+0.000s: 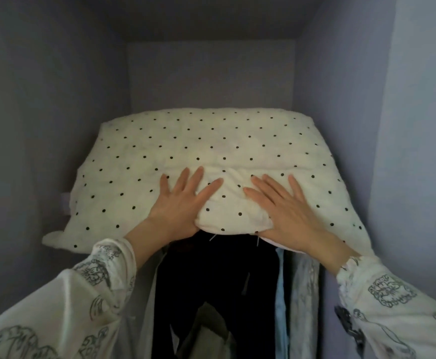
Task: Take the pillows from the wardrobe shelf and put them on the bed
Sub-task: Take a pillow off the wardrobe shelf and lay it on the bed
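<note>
A white pillow with small black dots [211,146] lies flat on the wardrobe's upper shelf and fills it from wall to wall. Its front edge hangs over the shelf's lip. My left hand [183,203] lies on that front edge left of centre, fingers spread on top and the thumb hidden beneath. My right hand [284,206] holds the same edge right of centre in the same way. The fabric bunches up between the two hands. A pale pink edge [274,240] peeks out from under the pillow by my right wrist; what it is I cannot tell. The bed is out of view.
The wardrobe's grey side walls [43,125] close in tightly on both sides, with the back wall [211,73] behind the pillow. Below the shelf hang dark clothes [211,281] and lighter garments [297,294]. My sleeves are white with a drawn print.
</note>
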